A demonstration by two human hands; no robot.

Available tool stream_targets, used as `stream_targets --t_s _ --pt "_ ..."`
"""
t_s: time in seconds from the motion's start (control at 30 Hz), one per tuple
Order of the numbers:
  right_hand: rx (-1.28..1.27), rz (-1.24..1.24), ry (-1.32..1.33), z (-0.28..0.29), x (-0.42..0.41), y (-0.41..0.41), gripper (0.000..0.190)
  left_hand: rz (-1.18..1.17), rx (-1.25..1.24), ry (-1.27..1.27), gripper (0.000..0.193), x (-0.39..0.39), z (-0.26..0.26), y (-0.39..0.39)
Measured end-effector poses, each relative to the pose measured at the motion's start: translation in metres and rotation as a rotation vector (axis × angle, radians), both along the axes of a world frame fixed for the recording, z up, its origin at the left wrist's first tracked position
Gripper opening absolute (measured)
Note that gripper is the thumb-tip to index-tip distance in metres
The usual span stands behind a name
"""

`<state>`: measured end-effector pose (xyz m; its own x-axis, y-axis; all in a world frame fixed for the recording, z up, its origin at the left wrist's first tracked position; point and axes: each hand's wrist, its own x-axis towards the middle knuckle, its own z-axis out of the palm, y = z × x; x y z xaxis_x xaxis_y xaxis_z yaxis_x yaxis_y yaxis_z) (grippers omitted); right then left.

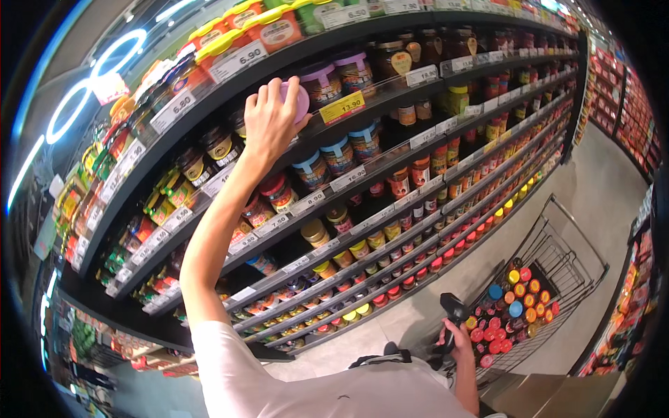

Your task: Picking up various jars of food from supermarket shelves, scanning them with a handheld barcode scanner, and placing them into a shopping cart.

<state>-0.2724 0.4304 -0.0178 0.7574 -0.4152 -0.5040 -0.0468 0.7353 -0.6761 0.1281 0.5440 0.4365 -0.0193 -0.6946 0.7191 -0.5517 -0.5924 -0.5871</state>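
My left hand (272,117) is raised to an upper shelf, its fingers around the purple lid of a jar (299,102). Right beside it stand two more purple-lidded jars (320,83), behind a yellow price tag (341,107). Blue-lidded jars (338,155) are on the shelf below. Low on the right, my right hand (457,337) holds a black handheld barcode scanner (453,309) next to a wire shopping cart (543,326). Many jars with red, orange, yellow and blue lids (516,309) fill much of the cart.
Long dark shelves (397,128) of jars with price tags curve across the view. Yellow-lidded tubs (272,31) stand on the top shelf. A cardboard box (554,397) is at the lower right, near another display of packaged goods (622,313). Grey floor (601,157) runs along the aisle.
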Motion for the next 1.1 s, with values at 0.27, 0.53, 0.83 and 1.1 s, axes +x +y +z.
stream_targets --t_s 0.27,0.53,0.83,1.1 --pt "-0.009 -0.030 -0.045 0.012 -0.001 0.006 0.027 -0.251 -0.192 -0.210 0.070 -0.052 -0.010 0.038" --pt "-0.143 -0.010 -0.112 0.057 -0.007 0.011 0.035 -0.687 -0.144 0.214 0.090 -0.107 -0.068 0.054" --pt "-0.355 0.257 -0.160 0.099 -0.029 -0.017 0.017 -1.007 0.685 0.720 0.056 -0.143 -0.213 -0.007" --pt "-0.224 0.304 -0.263 0.045 -0.089 -0.012 0.037 -1.058 0.985 1.082 0.069 -0.193 -0.270 -0.069"
